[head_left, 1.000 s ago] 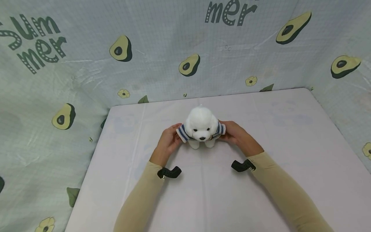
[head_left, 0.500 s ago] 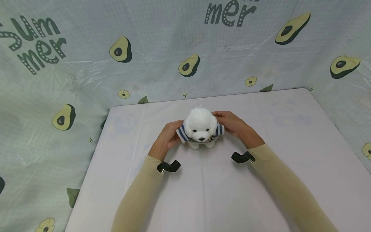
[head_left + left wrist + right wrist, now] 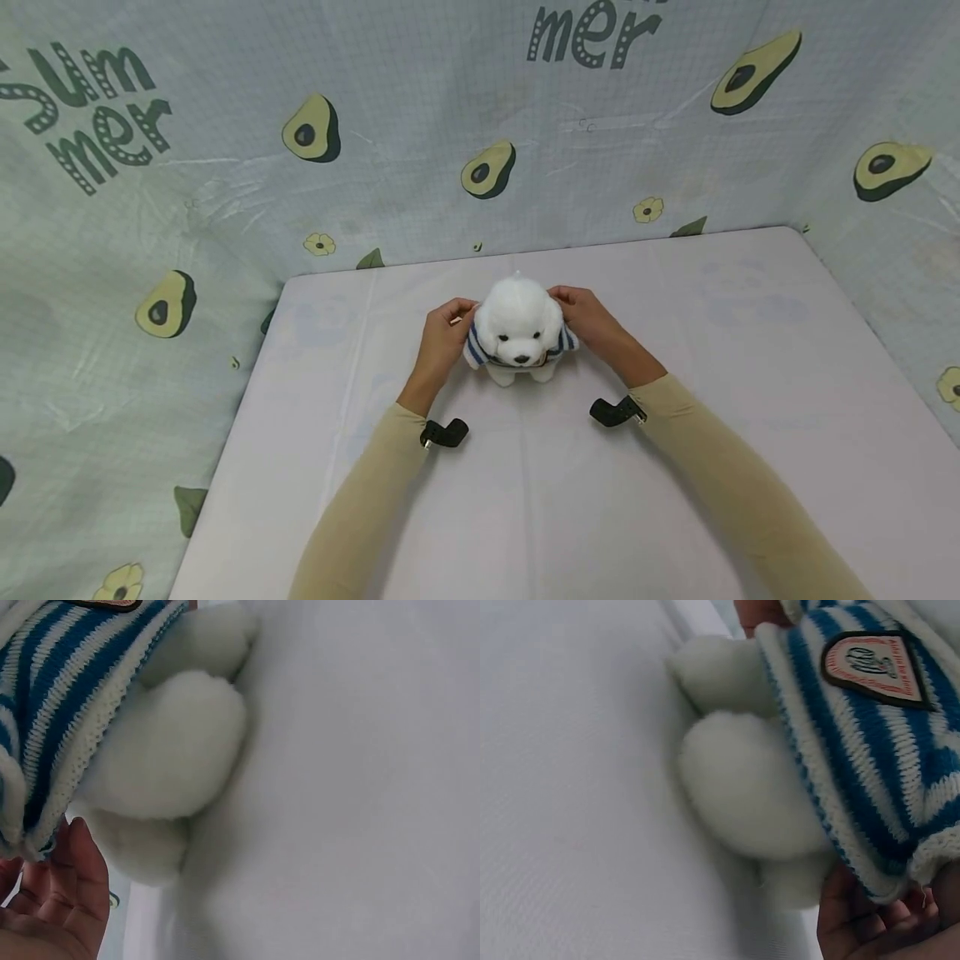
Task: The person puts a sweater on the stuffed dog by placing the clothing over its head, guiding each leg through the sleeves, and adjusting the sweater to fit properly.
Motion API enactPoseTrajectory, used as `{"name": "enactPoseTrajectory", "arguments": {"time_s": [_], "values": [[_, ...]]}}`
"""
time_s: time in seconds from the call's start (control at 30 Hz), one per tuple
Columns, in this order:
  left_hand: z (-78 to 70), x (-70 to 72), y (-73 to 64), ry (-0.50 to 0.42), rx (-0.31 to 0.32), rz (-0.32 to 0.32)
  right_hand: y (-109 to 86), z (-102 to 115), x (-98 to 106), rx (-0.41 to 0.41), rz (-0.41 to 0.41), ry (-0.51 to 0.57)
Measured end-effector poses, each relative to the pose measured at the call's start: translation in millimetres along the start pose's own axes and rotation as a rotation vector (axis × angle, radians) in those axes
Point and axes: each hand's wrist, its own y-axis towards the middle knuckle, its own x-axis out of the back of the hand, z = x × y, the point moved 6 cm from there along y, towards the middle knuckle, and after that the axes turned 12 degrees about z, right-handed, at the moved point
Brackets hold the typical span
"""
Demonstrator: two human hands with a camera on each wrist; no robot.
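Observation:
A white plush dog (image 3: 517, 321) stands upright on the table in the head view, facing the camera. It wears a blue-and-white striped knitted sweater (image 3: 870, 750) with a patch (image 3: 877, 669) on its front. My left hand (image 3: 441, 340) is at the dog's side on the left, pinching the sweater with thumb and fingers. On the opposite side my right hand (image 3: 592, 321) pinches the sweater behind the sleeve, its fingertips partly hidden by the dog's head. Both wrist views show curled fingers at the sweater's hem, above the white plush legs (image 3: 169, 742).
A white cloth covers the table (image 3: 525, 500), with fold lines running across it. Behind and to the sides hangs a pale curtain (image 3: 405, 108) printed with avocados and flowers. Each wrist carries a black camera mount (image 3: 617, 412) that juts inward over the table.
My right hand has moved up from the sleeve to behind the dog's shoulder. My left hand has risen along the side, drawing the sleeve inward. The dog stays in place.

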Motion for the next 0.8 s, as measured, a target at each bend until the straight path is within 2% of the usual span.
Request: {"name": "enactPoseTrajectory", "arguments": {"time_s": [0.2, 0.3, 0.37, 0.6, 0.7, 0.8], "values": [[5.2, 0.9, 0.9, 0.109, -0.031, -0.040, 3.5, -4.3, 1.7, 0.033, -0.078, -0.100], [6.5, 1.4, 1.5, 0.149, -0.036, -0.050, 3.8, -3.2, 2.3, 0.055, -0.095, -0.183], [4.2, 1.2, 1.2, 0.164, -0.046, -0.039, 2.5, -0.7, 1.6, 0.079, -0.081, -0.241], [-15.1, -4.0, 1.0, 0.288, -0.155, 0.067, -7.8, 16.3, -2.0, 0.280, 0.015, -0.400], [-16.4, -6.9, 1.4, 0.325, -0.181, 0.095, -8.7, 18.6, -3.0, 0.326, 0.043, -0.436], [-12.8, -7.9, 1.0, 0.327, -0.192, 0.092, -7.2, 16.1, -3.0, 0.330, 0.053, -0.447]]}}
